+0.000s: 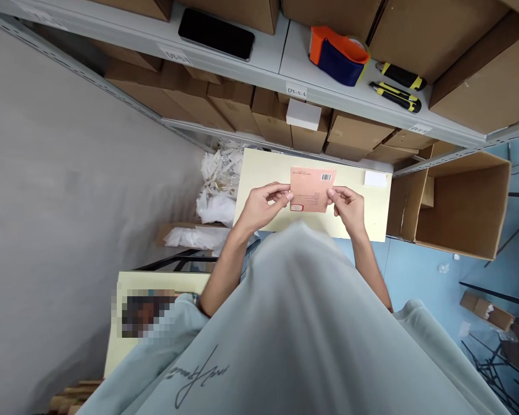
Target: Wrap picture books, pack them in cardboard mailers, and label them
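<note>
A pink booklet [312,191] with a barcode, small print and a red-outlined label is held up just above the cream tabletop [263,167]. My left hand [263,202] pinches its left edge between thumb and fingers. At its right edge, my right hand [349,206] grips it the same way. Whether it has pages inside cannot be made out from this side. A small white box [375,178] lies on the tabletop, right of my right hand.
Ahead, a grey metal shelf [259,66] carries cartons, a black phone [216,33], an orange and blue band [338,55] and two utility knives [398,95]. An open cardboard box [462,204] stands right of the table. White crumpled packing material [222,173] lies at left, beside a grey wall.
</note>
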`<act>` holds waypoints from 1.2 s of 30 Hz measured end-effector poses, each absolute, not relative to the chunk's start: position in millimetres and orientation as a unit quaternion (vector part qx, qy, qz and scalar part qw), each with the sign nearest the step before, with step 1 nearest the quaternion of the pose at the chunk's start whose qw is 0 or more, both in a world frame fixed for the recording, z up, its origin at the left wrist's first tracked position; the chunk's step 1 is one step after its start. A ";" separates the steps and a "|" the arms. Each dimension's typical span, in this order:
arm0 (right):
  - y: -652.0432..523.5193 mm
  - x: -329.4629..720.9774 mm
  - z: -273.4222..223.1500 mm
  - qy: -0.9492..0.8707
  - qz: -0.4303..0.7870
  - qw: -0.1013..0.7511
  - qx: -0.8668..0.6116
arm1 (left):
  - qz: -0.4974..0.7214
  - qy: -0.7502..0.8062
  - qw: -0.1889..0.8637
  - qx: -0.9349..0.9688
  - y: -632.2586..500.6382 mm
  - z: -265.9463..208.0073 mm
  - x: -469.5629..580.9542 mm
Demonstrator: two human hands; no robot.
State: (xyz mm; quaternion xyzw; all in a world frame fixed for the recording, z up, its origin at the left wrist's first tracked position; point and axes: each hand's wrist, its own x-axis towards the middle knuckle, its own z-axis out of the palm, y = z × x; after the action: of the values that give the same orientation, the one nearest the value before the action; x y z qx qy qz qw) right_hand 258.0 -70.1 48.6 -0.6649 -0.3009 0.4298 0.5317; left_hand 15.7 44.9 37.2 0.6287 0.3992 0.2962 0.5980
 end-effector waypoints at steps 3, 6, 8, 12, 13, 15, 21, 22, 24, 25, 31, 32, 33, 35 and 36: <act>-71.7 258.2 53.4 -0.287 0.430 0.535 -0.668 | 0.281 0.397 0.620 0.615 43.0 37.3 21.3; -75.1 257.1 57.1 -0.282 0.440 0.530 -0.668 | 0.283 0.401 0.639 0.592 41.1 38.3 24.8; -77.7 255.0 58.0 -0.280 0.445 0.527 -0.668 | 0.297 0.398 0.638 0.588 40.7 38.8 24.7; -81.2 249.0 55.1 -0.293 0.425 0.533 -0.671 | 0.329 0.390 0.610 0.606 42.0 37.6 19.8; -81.5 247.4 53.3 -0.301 0.418 0.534 -0.671 | 0.336 0.390 0.598 0.614 42.2 36.2 18.2; -81.3 244.1 48.8 -0.319 0.405 0.532 -0.672 | 0.350 0.390 0.572 0.631 42.4 31.6 15.5; -77.9 234.0 39.7 -0.329 0.383 0.559 -0.657 | 0.400 0.406 0.531 0.627 40.5 14.7 7.9; -77.8 232.1 40.7 -0.338 0.380 0.562 -0.653 | 0.404 0.406 0.520 0.633 40.3 14.5 6.0; -78.6 228.1 44.7 -0.368 0.365 0.563 -0.644 | 0.417 0.383 0.494 0.660 40.1 17.4 1.9; -79.5 225.9 47.1 -0.386 0.354 0.564 -0.638 | 0.425 0.364 0.480 0.676 40.3 19.8 0.0; -85.2 213.9 52.7 -0.424 0.324 0.572 -0.623 | 0.449 0.303 0.429 0.723 40.4 28.6 -6.2; -85.4 212.9 50.9 -0.415 0.328 0.573 -0.626 | 0.447 0.304 0.430 0.723 39.8 28.0 -6.8; -85.2 212.5 48.2 -0.404 0.334 0.574 -0.630 | 0.446 0.308 0.433 0.721 39.2 26.9 -7.3; -83.2 213.0 40.0 -0.369 0.351 0.576 -0.639 | 0.436 0.329 0.447 0.709 38.2 23.6 -8.4; -81.3 213.8 34.7 -0.349 0.364 0.575 -0.644 | 0.425 0.343 0.459 0.701 37.9 21.9 -8.6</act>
State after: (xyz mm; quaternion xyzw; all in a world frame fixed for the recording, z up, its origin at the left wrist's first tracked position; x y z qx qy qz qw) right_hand 213.8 -81.3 34.7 -0.6442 -0.3494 0.3640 0.5748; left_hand -8.6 37.9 21.9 0.7012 0.3431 0.4246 0.4585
